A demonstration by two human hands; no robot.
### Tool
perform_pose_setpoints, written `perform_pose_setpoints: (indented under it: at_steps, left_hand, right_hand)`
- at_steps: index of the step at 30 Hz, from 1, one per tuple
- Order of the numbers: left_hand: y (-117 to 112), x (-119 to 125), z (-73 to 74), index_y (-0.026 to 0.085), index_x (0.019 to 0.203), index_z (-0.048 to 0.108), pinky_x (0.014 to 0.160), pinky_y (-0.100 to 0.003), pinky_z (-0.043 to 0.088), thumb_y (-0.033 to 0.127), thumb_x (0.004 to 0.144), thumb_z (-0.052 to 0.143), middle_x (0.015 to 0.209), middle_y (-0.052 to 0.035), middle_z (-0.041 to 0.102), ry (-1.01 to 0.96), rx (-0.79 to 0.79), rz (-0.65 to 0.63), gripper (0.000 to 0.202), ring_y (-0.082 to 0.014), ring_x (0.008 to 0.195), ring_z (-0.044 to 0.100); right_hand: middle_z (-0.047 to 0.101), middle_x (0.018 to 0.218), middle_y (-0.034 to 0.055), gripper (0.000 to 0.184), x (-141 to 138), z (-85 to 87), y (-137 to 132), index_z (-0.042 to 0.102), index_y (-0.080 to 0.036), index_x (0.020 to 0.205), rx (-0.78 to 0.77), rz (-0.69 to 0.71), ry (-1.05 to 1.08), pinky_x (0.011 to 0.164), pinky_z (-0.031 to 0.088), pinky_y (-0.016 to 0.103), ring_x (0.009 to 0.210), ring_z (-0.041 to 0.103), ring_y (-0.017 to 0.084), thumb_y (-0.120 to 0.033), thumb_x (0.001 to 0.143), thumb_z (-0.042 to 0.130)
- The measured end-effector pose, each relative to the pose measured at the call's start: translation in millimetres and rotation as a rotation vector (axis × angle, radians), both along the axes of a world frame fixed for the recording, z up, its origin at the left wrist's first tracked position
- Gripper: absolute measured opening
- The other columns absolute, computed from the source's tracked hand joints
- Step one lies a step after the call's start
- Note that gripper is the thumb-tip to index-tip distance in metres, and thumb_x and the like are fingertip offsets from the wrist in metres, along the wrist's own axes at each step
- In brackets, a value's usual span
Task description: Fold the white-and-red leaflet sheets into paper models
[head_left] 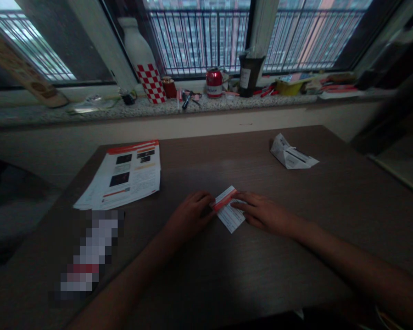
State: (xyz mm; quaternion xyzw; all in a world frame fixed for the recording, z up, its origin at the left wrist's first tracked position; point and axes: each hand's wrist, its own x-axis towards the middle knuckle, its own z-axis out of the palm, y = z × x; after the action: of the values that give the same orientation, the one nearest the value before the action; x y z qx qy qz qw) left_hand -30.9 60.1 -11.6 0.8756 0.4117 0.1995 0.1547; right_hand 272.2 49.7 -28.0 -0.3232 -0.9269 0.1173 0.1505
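A small folded paper (231,221), printed with rows of text and crossed by an orange-red band, lies on the table in front of me, turned so that a corner points towards me. My left hand (194,211) has its fingers curled in and its thumb and fingertips pinch the paper's left corner. From the other side, my right hand (265,213) rests its outstretched, slightly spread fingers on the paper's right part, covering that edge. At the back right of the table stands a folded paper shape (291,155) with printed text and raised flaps.
Printed sheets (137,178) are stacked at the left of the brown table (206,275). Nearer me on that side lies a pixelated long object (92,252). The windowsill behind holds a tall checkered bottle (147,75), a red can (214,83), a dark cup (249,75) and a yellow container (289,87).
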Motion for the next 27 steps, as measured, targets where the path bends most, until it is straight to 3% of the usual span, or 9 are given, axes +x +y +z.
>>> perform_pose_setpoints:
  at_steps: [5,10,20,27]
  left_hand:
    - [6.7,3.6,-4.0,0.019,0.110,0.073,0.089,-0.036,0.056,0.022,0.101,0.065,0.111,-0.0072,0.072,-0.025,-0.033,-0.005,0.012,-0.0228,0.100,0.070]
    - [7.3,6.3,2.7,0.019,0.106,0.076,0.083,-0.031,0.055,0.016,0.099,0.064,0.105,-0.0056,0.075,-0.085,-0.112,0.079,0.013,-0.0204,0.091,0.072]
    - [6.5,7.8,1.0,0.020,0.098,0.077,0.078,-0.029,0.054,0.020,0.097,0.066,0.094,-0.0038,0.078,-0.176,-0.152,0.161,0.012,-0.0197,0.084,0.073]
    - [3.1,9.2,2.6,0.021,0.097,0.077,0.075,-0.029,0.054,0.025,0.097,0.065,0.092,-0.0019,0.079,-0.208,-0.187,0.239,0.013,-0.0199,0.082,0.074]
  right_hand:
    - [0.055,0.154,0.0184,0.049,-3.9,3.1,1.3,0.059,-0.017,0.147,0.014,0.005,0.023,0.114,0.050,0.056,0.142,0.053,0.035,-0.013,0.098,0.058]
    - [0.063,0.146,0.0142,0.045,-12.6,6.2,-2.6,0.060,-0.020,0.146,-0.027,0.037,0.057,0.113,0.052,0.050,0.136,0.058,0.029,-0.012,0.102,0.053]
    - [0.042,0.168,0.0067,0.057,-31.4,8.8,-15.6,0.043,-0.026,0.160,-0.033,0.081,-0.033,0.118,0.044,0.052,0.147,0.046,0.029,-0.022,0.104,0.055]
    - [0.043,0.167,0.0069,0.058,-36.5,3.2,-16.5,0.039,-0.022,0.162,0.001,0.058,-0.090,0.116,0.043,0.051,0.145,0.046,0.031,-0.030,0.107,0.054]
